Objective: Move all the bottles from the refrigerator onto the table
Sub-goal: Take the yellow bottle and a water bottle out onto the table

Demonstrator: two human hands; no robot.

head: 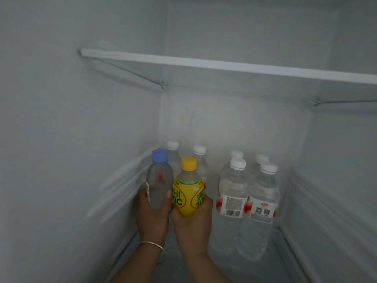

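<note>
Head view: both hands are inside the refrigerator, each wrapped round one bottle, side by side and nearly touching.
Left hand (152,215): fingers and thumb are curled round the lower body of the blue-capped bottle (159,180), which is clear and upright; a thin bracelet (153,246) sits on that wrist.
Right hand (192,219): it grips the base of the yellow-capped bottle (188,190) from below and behind — the yellow label faces the camera, and the bottle stands upright.
Step in hand: judged from the grips, this is the lift-out of two bottles at once, with the carry to the surface to follow; the surface itself is out of view.
How to do it well: keep both bottles upright and draw them straight back toward the body, low enough to stay under the white shelf (224,65) above; hold the two slightly apart so they do not knock together.
Grip care: the clear plastic may be cold and slick, so a hold lower on the body with the thumb across seems safest.
Watch for: two white-capped bottles (199,152) stand just behind those in hand — an outward swing could tip them.
Left to do: four labelled water bottles (232,193) stand grouped to the right on the refrigerator floor (281,252), so most of the task looks undone.
</note>
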